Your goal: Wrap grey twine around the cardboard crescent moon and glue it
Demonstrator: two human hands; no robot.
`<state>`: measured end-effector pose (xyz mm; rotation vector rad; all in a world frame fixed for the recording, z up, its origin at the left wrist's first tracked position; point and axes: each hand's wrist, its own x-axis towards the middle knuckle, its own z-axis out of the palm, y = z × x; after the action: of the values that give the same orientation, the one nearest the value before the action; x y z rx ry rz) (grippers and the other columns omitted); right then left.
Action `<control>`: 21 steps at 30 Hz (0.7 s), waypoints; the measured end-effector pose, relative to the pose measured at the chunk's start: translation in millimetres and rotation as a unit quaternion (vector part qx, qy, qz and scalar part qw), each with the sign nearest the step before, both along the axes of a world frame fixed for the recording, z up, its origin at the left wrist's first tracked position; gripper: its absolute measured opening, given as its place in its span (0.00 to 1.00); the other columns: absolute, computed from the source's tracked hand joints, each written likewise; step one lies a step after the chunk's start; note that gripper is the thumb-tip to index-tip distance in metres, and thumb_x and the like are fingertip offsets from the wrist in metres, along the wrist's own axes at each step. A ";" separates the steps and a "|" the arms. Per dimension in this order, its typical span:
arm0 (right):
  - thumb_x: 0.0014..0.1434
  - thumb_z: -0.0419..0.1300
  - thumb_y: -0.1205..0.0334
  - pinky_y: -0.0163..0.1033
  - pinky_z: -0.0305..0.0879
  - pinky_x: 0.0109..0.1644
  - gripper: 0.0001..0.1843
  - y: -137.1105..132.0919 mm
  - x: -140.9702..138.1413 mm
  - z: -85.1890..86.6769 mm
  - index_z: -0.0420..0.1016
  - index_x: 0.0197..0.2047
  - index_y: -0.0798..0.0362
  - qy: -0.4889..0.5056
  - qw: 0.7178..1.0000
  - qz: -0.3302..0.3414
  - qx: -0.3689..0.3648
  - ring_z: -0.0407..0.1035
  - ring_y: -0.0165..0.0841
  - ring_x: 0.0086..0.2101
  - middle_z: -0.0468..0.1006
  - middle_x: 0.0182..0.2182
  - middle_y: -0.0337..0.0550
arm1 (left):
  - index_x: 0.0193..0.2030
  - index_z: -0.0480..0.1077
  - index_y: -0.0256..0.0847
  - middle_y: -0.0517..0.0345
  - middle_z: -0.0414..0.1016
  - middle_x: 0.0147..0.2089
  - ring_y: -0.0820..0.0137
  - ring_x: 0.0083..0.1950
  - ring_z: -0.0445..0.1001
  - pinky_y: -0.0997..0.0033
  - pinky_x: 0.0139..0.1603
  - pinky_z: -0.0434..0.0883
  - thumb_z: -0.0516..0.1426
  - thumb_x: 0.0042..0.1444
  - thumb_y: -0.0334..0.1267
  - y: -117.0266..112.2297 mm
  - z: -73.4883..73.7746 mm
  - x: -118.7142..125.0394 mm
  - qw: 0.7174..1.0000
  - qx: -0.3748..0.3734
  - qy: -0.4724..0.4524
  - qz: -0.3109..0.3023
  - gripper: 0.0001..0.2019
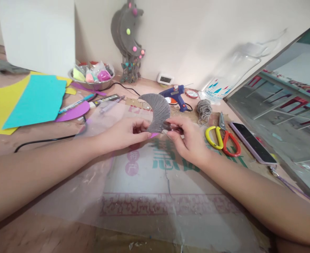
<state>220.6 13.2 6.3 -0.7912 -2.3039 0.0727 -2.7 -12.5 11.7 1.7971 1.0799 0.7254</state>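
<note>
A grey crescent wrapped in yarn [157, 109] is held upright above the plastic sheet [144, 182] in the middle of the table. My left hand [127, 131] pinches its lower end from the left. My right hand [189, 138] pinches the same end from the right, fingers closed on the tip and a thin strand. A grey yarn ball [204, 109] lies just behind my right hand.
Yellow and red scissors [223, 138] and a phone [253, 142] lie at the right. A blue glue gun [176, 95], a metal bowl of craft bits [91, 75], coloured foam sheets [33, 100], a black cable [46, 140] and a hanging moon decoration [130, 38] sit behind.
</note>
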 end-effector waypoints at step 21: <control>0.64 0.53 0.58 0.38 0.59 0.35 0.12 3.6 -2.1 0.9 0.72 0.44 0.55 -0.142 0.982 -0.008 0.124 0.66 0.33 0.31 0.75 0.31 0.44 | 0.34 0.67 0.39 0.65 0.60 0.24 0.76 0.26 0.59 0.76 0.25 0.56 0.54 0.56 0.48 3.3 -2.4 -0.5 0.998 0.032 0.050 0.015 0.13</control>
<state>218.5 16.8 7.2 -0.7282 -2.5076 -0.3499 -3.3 -9.2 9.2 1.8915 1.1634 0.7027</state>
